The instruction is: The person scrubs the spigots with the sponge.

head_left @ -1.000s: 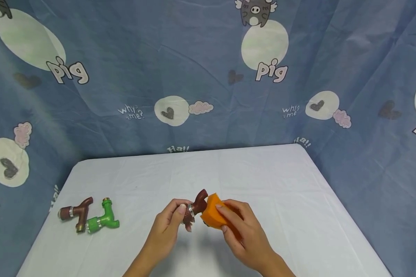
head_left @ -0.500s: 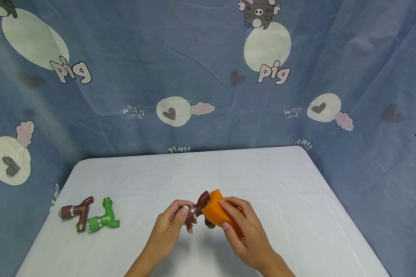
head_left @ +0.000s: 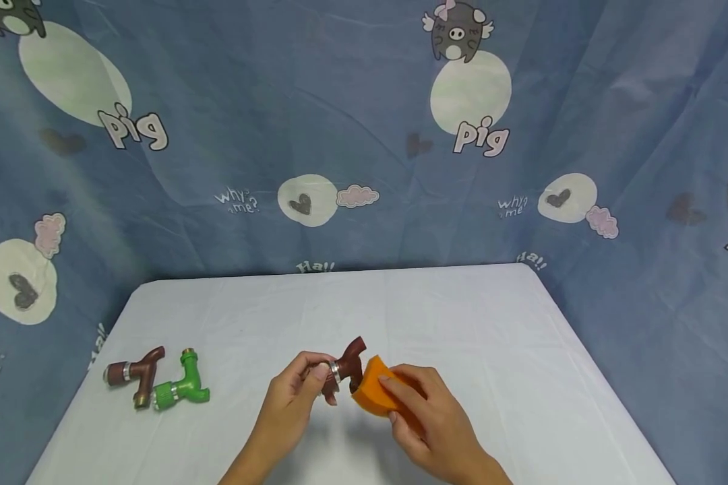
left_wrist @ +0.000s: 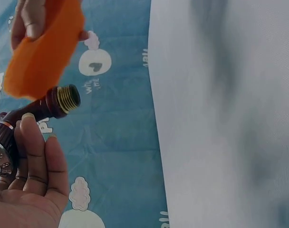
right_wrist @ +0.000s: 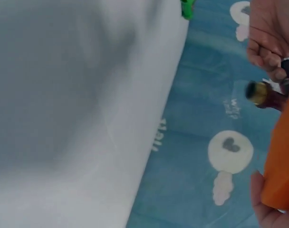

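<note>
My left hand (head_left: 291, 397) grips a dark brown faucet (head_left: 351, 358) by its ridged knob end, held up over the table. In the left wrist view the faucet's brass threaded end (left_wrist: 68, 98) points away from the palm. An orange sponge (head_left: 374, 389) is pinched between the thumb and fingers of my right hand (head_left: 431, 417). The sponge's edge lies against the faucet's body and hides part of it. In the right wrist view the sponge (right_wrist: 283, 152) overlaps the faucet, whose threaded end (right_wrist: 258, 93) sticks out beside it.
At the left of the white table (head_left: 249, 316) lie another brown faucet (head_left: 138, 374) and a green faucet (head_left: 182, 382), close together. A blue printed cloth (head_left: 340, 121) hangs behind the table and along its sides.
The sponge rose slightly along the faucet, then came down to its lower part. The faucet has tilted a little in my left hand. The faucets on the table have stayed put.
</note>
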Motion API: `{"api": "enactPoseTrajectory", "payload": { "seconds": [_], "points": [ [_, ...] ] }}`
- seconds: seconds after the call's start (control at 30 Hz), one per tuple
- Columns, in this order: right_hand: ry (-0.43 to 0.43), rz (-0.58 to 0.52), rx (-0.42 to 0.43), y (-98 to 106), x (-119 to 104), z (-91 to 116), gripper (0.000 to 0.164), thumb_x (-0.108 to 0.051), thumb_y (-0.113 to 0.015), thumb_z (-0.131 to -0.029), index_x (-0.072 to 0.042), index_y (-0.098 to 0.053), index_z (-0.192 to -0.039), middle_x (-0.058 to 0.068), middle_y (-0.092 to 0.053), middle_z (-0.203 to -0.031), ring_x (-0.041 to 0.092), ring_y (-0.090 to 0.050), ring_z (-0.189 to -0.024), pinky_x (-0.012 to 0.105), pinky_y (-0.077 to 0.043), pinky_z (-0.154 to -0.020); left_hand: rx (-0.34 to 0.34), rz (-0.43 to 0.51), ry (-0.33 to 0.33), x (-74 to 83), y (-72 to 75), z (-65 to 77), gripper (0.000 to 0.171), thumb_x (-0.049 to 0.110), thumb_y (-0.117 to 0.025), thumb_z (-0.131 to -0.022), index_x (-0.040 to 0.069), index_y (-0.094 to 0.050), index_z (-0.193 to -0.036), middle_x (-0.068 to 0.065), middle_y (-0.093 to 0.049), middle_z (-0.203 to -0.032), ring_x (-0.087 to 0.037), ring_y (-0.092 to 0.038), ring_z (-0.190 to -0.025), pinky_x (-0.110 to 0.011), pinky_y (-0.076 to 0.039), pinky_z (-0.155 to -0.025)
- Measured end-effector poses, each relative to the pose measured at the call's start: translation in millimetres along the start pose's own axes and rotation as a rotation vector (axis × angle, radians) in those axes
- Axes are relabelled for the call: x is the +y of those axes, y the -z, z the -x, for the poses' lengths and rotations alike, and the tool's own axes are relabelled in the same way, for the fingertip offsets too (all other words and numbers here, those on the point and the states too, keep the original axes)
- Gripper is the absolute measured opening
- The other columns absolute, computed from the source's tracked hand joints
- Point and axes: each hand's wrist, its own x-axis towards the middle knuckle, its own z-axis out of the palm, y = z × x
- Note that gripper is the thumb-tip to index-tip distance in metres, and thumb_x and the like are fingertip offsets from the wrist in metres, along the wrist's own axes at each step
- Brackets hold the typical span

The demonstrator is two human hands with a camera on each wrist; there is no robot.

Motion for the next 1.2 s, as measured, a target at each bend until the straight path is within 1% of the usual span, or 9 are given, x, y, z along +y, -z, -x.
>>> {"api": "enactPoseTrajectory", "payload": {
  "seconds": [0.13,0.27,0.37,0.47,0.63,0.87,1.03,1.13,1.2],
  "points": [
    [0.041,0.028,0.089,6,-6,-9,0.037,-0.027,-0.055,-0.106,-0.003,-0.068,-0.131,0.019,-0.062,-0.128,0.03,-0.059,-0.109,0.025,-0.053,-0.097,0.005,0.003,0.021,0.3,-2.0,1.3,0.016,0.022,-0.059,-0.11,0.01,-0.066,-0.117,-0.01,-0.071,-0.097,-0.026,-0.069,-0.077,-0.034,-0.061,-0.078],
    [0.136,0.118,0.172,8,-14,-24,0.034,-0.024,-0.058,-0.106,-0.001,-0.07,-0.127,0.024,-0.062,-0.123,0.036,-0.059,-0.106,0.032,-0.053,-0.098,0.016,-0.026,0.013,0.1,-4.3,1.6,0.012,0.02,-0.064,-0.107,0.012,-0.067,-0.116,-0.009,-0.071,-0.098,-0.024,-0.069,-0.077,-0.033,-0.061,-0.077],
    [0.172,0.189,0.195,5,-18,-31,0.029,-0.022,-0.058,-0.106,-0.003,-0.073,-0.124,0.024,-0.063,-0.121,0.038,-0.059,-0.105,0.037,-0.053,-0.094,0.006,-0.032,-0.002,0.0,-5.7,1.5,0.01,0.016,-0.066,-0.105,0.011,-0.067,-0.114,-0.006,-0.072,-0.099,-0.023,-0.07,-0.078,-0.034,-0.062,-0.076],
    [0.165,0.241,0.198,3,-18,-33,0.028,-0.021,-0.056,-0.107,-0.007,-0.075,-0.122,0.023,-0.064,-0.12,0.039,-0.058,-0.104,0.04,-0.053,-0.09,-0.003,-0.034,0.001,1.1,-6.7,1.7,0.01,0.016,-0.068,-0.104,0.011,-0.067,-0.113,-0.003,-0.073,-0.1,-0.025,-0.071,-0.079,-0.033,-0.063,-0.075],
    [0.08,0.287,0.204,6,-9,-27,0.03,-0.023,-0.054,-0.108,-0.008,-0.075,-0.122,0.022,-0.064,-0.121,0.039,-0.057,-0.104,0.038,-0.055,-0.087,0.008,-0.048,0.052,2.8,-6.9,3.1,0.012,0.023,-0.071,-0.102,0.014,-0.069,-0.111,0.0,-0.074,-0.1,-0.024,-0.072,-0.079,-0.034,-0.062,-0.076],
    [-0.004,0.249,0.253,11,0,-21,0.033,-0.027,-0.056,-0.107,-0.004,-0.073,-0.124,0.023,-0.063,-0.122,0.039,-0.056,-0.105,0.025,-0.05,-0.097,0.01,-0.074,0.112,2.1,-5.0,2.6,0.018,0.03,-0.073,-0.101,0.016,-0.068,-0.11,0.0,-0.075,-0.101,-0.023,-0.072,-0.081,-0.034,-0.06,-0.077],
    [0.04,0.221,0.249,6,-7,-22,0.034,-0.026,-0.057,-0.107,-0.002,-0.072,-0.125,0.025,-0.062,-0.123,0.038,-0.056,-0.106,0.024,-0.049,-0.101,-0.008,-0.082,0.154,1.9,-3.4,2.3,0.024,0.035,-0.07,-0.103,0.012,-0.067,-0.109,-0.003,-0.075,-0.098,-0.022,-0.071,-0.08,-0.035,-0.06,-0.077],
    [0.105,0.217,0.233,-2,-13,-22,0.031,-0.024,-0.058,-0.107,-0.003,-0.073,-0.123,0.024,-0.064,-0.12,0.039,-0.058,-0.103,0.031,-0.052,-0.097,-0.04,-0.046,0.13,0.4,-3.8,2.5,0.024,0.031,-0.065,-0.106,0.007,-0.066,-0.109,-0.009,-0.074,-0.094,-0.025,-0.071,-0.079,-0.036,-0.062,-0.077],
    [0.118,0.227,0.222,-5,-13,-20,0.029,-0.023,-0.057,-0.107,-0.004,-0.074,-0.122,0.024,-0.064,-0.119,0.039,-0.058,-0.102,0.036,-0.052,-0.094,-0.063,-0.016,0.115,-0.2,-4.4,2.9,0.025,0.03,-0.062,-0.108,0.005,-0.065,-0.107,-0.011,-0.072,-0.091,-0.026,-0.07,-0.078,-0.037,-0.063,-0.077]
  ]
}}
